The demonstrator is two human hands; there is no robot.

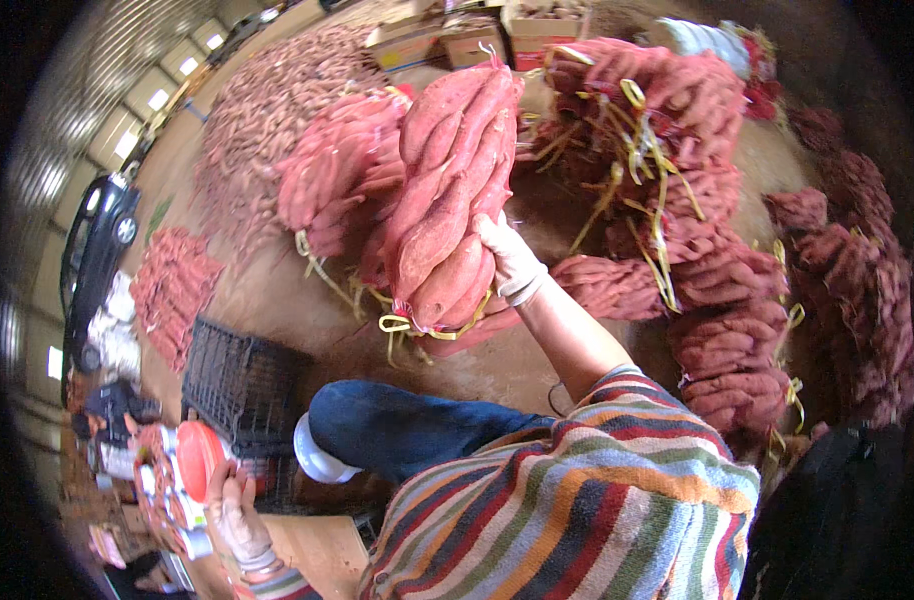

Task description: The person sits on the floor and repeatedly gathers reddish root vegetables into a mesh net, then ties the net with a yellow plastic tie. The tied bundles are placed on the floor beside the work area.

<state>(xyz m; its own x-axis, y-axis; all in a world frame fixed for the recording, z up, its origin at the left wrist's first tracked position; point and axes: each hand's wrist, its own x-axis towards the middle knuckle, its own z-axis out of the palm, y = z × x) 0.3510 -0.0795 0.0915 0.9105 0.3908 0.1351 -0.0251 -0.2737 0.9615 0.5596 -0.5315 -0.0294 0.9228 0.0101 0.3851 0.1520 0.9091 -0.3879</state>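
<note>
A tall red mesh sack of sweet potatoes (447, 190) stands out large at the centre, tilted slightly, with a yellow tie at its lower end. My right hand (507, 258), in a white glove, grips this sack by its right side; part of the fingers is hidden by it. Down at the lower left my left hand (239, 525), also gloved, is raised with its fingers apart and seems to hold nothing. A red rounded plastic piece (198, 460) is right beside its fingertips; I cannot tell whether they touch.
Filled sacks (667, 110) with yellow ties are stacked at the right, others (342, 165) behind the held one. A loose sweet potato heap (267, 110) spreads at the far left. Black crates (242, 385) stand near my knee, cardboard boxes (407, 45) at the back. A person (117, 410) is at the left.
</note>
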